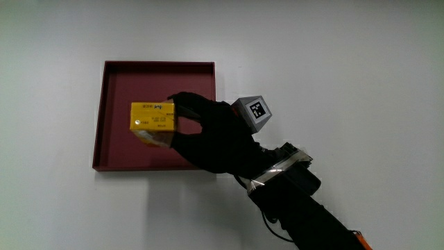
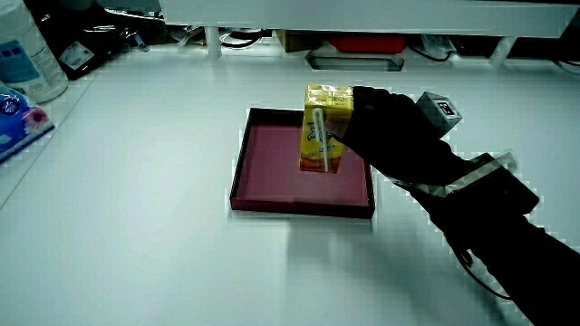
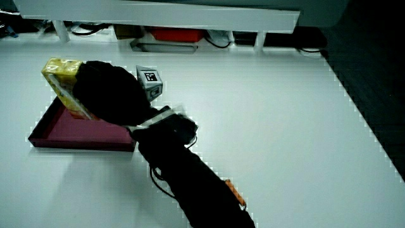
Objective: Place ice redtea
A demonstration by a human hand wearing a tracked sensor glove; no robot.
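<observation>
A yellow ice red tea carton (image 1: 152,123) is upright in the dark red tray (image 1: 122,81), gripped by the gloved hand (image 1: 208,132). The fingers wrap around the carton's side nearer the forearm. In a side view the carton (image 2: 324,129) shows a straw on its face and its base is at the tray floor (image 2: 281,163); whether it rests on it I cannot tell. In a side view the hand (image 3: 107,92) covers most of the carton (image 3: 62,77), which tilts slightly over the tray (image 3: 69,133). The patterned cube (image 1: 253,111) sits on the hand's back.
A white bottle (image 2: 27,54) and a blue packet (image 2: 18,122) stand at the table's edge in a side view. A low white partition (image 2: 362,14) runs along the table, with cables and a red box under it.
</observation>
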